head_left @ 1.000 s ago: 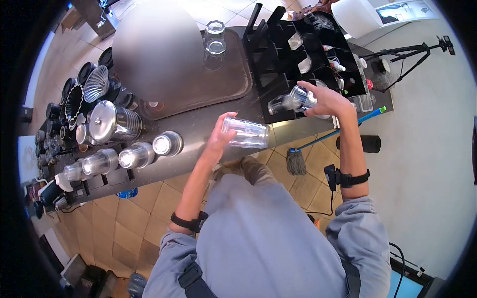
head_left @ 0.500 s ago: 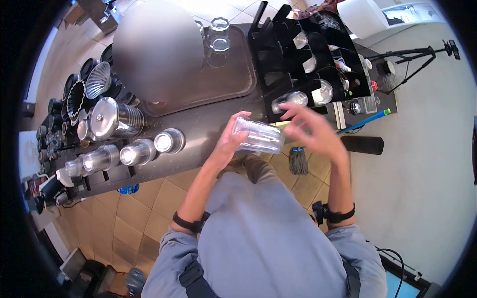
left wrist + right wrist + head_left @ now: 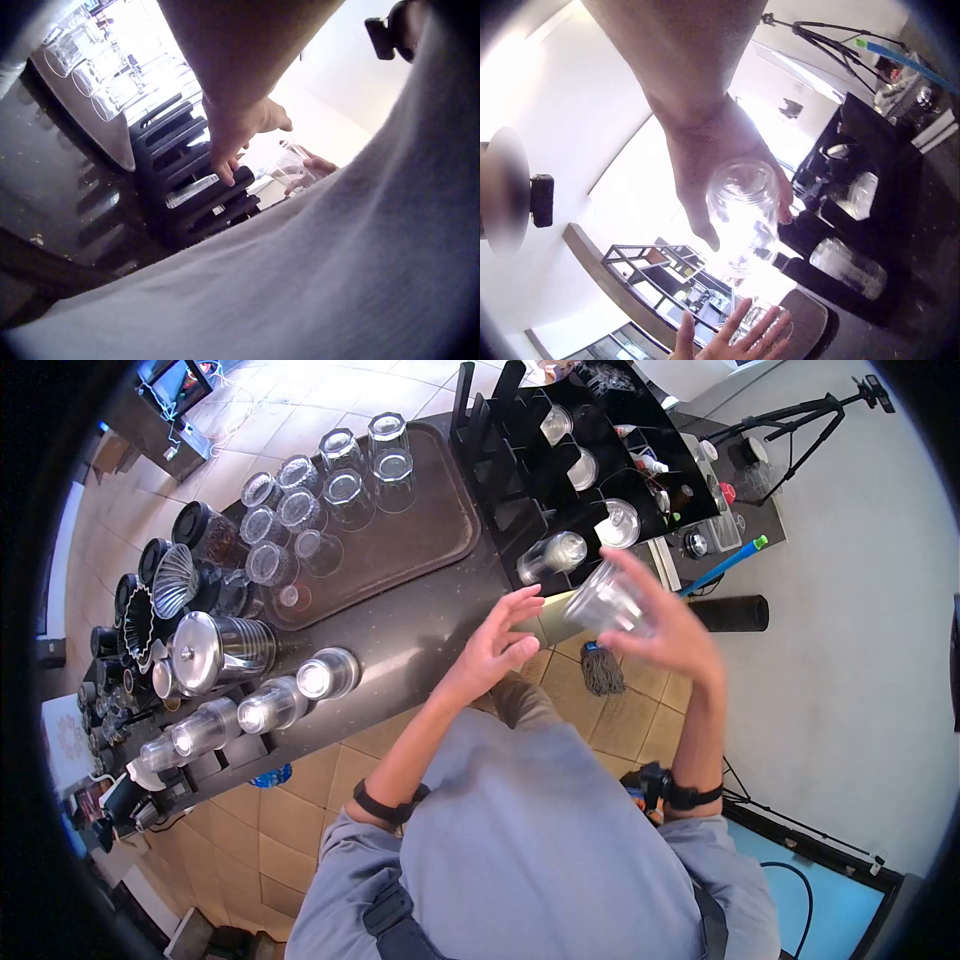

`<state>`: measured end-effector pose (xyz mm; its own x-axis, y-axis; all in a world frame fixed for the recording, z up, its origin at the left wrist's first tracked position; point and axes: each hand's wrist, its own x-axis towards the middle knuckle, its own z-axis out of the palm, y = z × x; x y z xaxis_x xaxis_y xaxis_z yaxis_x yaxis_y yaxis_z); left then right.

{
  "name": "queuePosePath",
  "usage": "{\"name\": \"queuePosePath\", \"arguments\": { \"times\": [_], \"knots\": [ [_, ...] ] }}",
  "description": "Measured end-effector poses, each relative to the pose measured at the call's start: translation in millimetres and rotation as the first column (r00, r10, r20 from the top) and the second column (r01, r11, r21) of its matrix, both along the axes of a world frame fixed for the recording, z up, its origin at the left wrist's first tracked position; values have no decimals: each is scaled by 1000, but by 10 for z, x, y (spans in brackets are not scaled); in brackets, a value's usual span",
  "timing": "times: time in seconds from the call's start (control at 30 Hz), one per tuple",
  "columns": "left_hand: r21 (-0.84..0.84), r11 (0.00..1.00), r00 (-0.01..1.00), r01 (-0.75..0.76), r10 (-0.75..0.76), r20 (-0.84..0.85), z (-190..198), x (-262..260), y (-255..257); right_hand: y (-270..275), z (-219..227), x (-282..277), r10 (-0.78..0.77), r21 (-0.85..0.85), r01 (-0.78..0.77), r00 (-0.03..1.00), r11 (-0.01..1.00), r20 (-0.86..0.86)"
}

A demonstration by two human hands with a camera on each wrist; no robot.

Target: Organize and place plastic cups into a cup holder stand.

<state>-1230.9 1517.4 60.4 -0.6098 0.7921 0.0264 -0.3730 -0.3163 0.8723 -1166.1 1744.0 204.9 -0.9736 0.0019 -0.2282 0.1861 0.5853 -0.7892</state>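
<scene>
Dark counter (image 3: 405, 632); black organizer (image 3: 612, 468) toward its right end. Left hand (image 3: 492, 648) empty, fingers spread, just left of cup, apart. Right hand (image 3: 668, 628) grips clear cup (image 3: 604, 600); its long axis, blurred, seemingly slants toward left hand.

- My left hand (image 3: 497, 647) hangs in front of me, its fingers spread and gently bent, the thumb standing off from them.
- Its palm is turned toward my right hand (image 3: 668, 625), and the two hands are near each other but apart.
- My right hand is curled in a grip, thumb on one side and fingers on the other; in the blur and glare, I can't quite make out how the fingertips lie.
- My left forearm (image 3: 417, 740) slants forward and inward from the elbow.
- My right forearm (image 3: 702, 735) rises more steeply, the wrist tilting inward.
- Both forearms are bare above bunched sleeves.
</scene>
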Motion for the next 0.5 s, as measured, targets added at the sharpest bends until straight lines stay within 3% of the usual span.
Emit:
{"name": "queuePosePath", "arguments": {
  "times": [0.07,0.13,0.17,0.23,0.3,0.4,0.5],
  "knots": [
    [-36,997,998,-69,69,3,0,-26,-62,158,109,-163,-6,68,11,998,998,-63],
    [-68,994,997,-81,80,-17,-37,-38,-152,257,216,-375,31,487,-56,998,871,60],
    [-102,991,996,-92,89,-31,-51,-37,-208,256,231,-488,39,486,-63,997,872,60],
    [-113,986,992,-123,121,-23,-62,-18,-318,213,234,-729,3,620,-137,977,773,212],
    [-121,979,987,-162,162,-11,-82,16,-423,213,106,-954,20,640,-213,955,738,296],
    [-135,967,975,-217,222,17,-132,87,-572,218,-175,-1242,160,598,-465,856,653,491],
    [-143,955,961,-259,270,63,-172,166,-716,158,-441,-1462,149,573,-560,781,598,607]
  ]
}}
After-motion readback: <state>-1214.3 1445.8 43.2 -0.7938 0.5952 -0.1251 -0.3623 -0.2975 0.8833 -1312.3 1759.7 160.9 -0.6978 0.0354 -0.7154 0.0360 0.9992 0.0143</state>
